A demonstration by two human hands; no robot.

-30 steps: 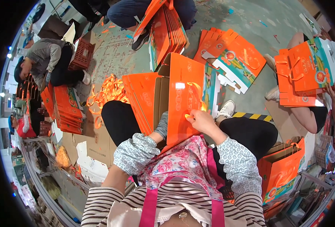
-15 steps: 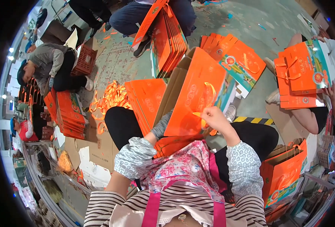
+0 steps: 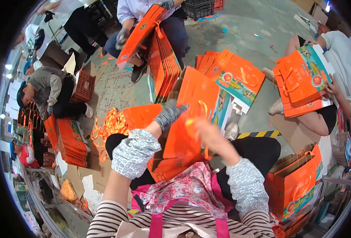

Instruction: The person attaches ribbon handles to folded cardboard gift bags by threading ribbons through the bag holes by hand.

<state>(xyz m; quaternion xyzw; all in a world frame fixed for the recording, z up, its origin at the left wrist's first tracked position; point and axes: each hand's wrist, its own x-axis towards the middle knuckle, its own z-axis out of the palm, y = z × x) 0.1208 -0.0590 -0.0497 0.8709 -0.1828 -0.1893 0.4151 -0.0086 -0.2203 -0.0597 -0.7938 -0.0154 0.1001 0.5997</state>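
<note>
we see the orange box [image 3: 197, 89] running seven to one o'clock, toward two from the gloved left hand [image 3: 170, 115], nearer its nine-o'clock edge, and ten from the blurred right hand [image 3: 210, 135]; whether either grips, we cannot tell.

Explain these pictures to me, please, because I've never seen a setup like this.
There's no robot: one person works with two hands, filmed by a downward-looking fisheye camera on their head, so straight edges bend. The left hand, in a grey glove, is at the edge of an orange cardboard carrier box. The right hand is blurred in front of it, so its grip is unclear. On the floor lie an orange ribbon heap and flattened orange boxes.
</note>
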